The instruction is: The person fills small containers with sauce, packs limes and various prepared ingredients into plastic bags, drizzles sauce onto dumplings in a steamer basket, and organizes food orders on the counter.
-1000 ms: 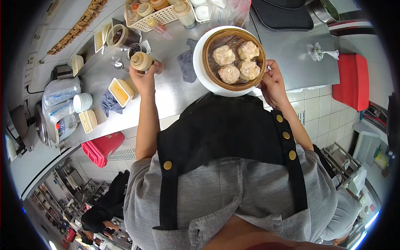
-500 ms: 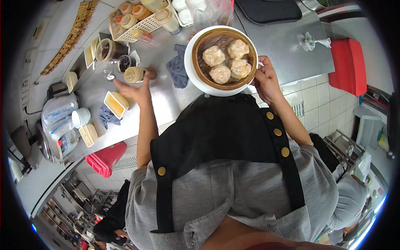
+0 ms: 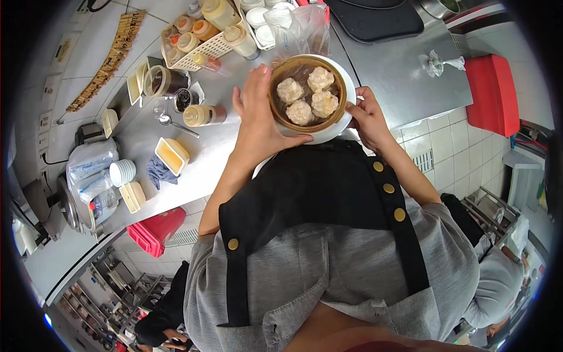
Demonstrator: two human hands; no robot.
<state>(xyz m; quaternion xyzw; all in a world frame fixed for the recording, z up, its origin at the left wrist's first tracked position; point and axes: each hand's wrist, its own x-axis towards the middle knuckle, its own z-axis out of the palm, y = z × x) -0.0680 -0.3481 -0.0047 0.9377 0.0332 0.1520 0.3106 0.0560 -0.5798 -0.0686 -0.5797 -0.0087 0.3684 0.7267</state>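
Note:
A round bamboo steamer (image 3: 274, 108) holds several pale, pleated dumplings (image 3: 299, 112) and sits off-centre to the left on a white plate (image 3: 350, 82). My left hand (image 3: 258, 111) curves around the steamer's left side, fingers along its wall and thumb across the near edge. At the right, my right hand (image 3: 368, 120) is closed on the plate's rim. Left of my left hand, a squeeze bottle (image 3: 203, 115) lies on the steel counter (image 3: 217, 154), with a spoon (image 3: 176, 124) beside it.
A perforated basket (image 3: 205, 56) of sauce bottles stands at the back, beside a plastic bag (image 3: 299, 35). A black tray (image 3: 378, 20) is at the back right. Left are a yellow-lined tub (image 3: 172, 156), a blue cloth (image 3: 159, 172) and stacked cups (image 3: 122, 173). Other people are behind me.
My left hand has moved right, from beside the squeeze bottle to the steamer's side. The steamer has shifted left on the plate, and the cloth beside the plate is now hidden.

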